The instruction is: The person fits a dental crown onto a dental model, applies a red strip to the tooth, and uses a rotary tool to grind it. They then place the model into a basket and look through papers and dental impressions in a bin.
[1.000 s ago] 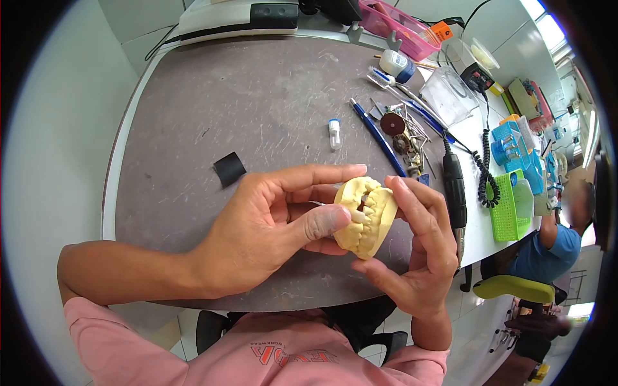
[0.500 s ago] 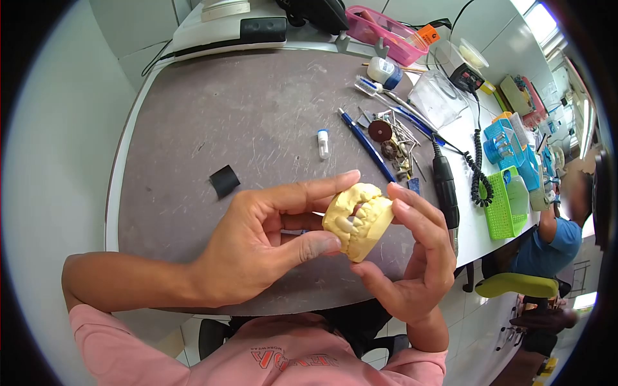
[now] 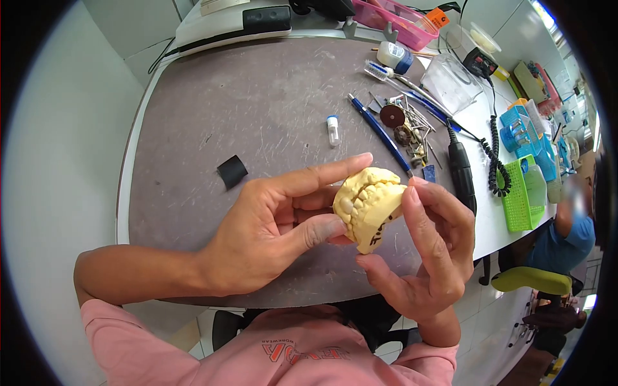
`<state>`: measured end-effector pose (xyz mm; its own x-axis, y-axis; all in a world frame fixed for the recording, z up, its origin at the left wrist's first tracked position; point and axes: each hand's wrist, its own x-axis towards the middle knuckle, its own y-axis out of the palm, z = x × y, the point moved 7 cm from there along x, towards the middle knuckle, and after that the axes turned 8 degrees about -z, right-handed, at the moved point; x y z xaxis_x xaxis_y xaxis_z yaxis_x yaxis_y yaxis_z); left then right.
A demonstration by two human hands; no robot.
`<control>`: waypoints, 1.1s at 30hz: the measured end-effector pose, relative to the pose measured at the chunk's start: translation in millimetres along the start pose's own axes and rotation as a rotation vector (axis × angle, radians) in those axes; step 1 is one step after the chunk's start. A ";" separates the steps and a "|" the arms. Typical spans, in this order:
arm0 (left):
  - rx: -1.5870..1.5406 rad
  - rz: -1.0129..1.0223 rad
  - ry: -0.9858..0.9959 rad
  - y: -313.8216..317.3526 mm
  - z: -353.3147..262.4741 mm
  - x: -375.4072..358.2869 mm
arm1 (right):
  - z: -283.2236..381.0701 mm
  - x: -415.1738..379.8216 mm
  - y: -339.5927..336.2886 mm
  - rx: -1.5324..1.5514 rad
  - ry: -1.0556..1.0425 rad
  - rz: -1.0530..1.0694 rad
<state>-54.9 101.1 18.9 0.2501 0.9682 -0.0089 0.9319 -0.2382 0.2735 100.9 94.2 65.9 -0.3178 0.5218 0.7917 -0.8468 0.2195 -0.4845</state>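
A cream-yellow dental cast (image 3: 370, 204) of two toothed halves is held up over the near part of the brown work surface (image 3: 193, 128). Its rows of teeth meet, and dark handwriting shows on the lower right side. My left hand (image 3: 257, 225) grips the left half between thumb and fingers. From the other side, my right hand (image 3: 438, 248) pinches the right half with thumb and fingertips. One tooth on the left looks greyer than the others. Beyond the cast lie a small blue-capped vial (image 3: 333, 130) and a blue pen (image 3: 380, 134).
A black square (image 3: 232, 172) lies to the left. Rotary bits and discs (image 3: 402, 128), a brush (image 3: 386, 74), a jar (image 3: 394, 58) and a black handpiece (image 3: 460, 170) are on the right, near a green basket (image 3: 520, 199). Another person (image 3: 566, 244) sits far right.
The two halves of the cast have come together, closing the gap between the teeth. The cast has turned, bringing the handwriting into view. The camera view has shifted slightly.
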 end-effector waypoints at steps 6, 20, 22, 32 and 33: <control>-0.036 -0.014 -0.033 1.7 -0.6 0.2 | -1.9 -3.4 0.5 -0.011 -0.030 0.084; -0.028 -0.016 0.026 -2.3 0.6 -0.2 | -7.9 -3.5 1.8 0.084 0.036 0.034; -0.073 -0.033 0.003 -2.2 -1.7 -0.4 | -5.3 -0.1 3.1 0.092 0.047 0.017; 0.054 -0.172 0.062 -4.1 -3.3 -7.3 | 4.1 0.6 9.8 -0.111 0.014 -0.088; 0.051 -0.174 0.067 -4.9 -3.8 -7.3 | 4.9 0.6 12.5 -0.110 0.008 -0.086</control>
<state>-62.4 95.5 21.2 0.0674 0.9976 0.0129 0.9722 -0.0686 0.2240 88.1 93.3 62.1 -0.2417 0.5038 0.8293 -0.8187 0.3529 -0.4530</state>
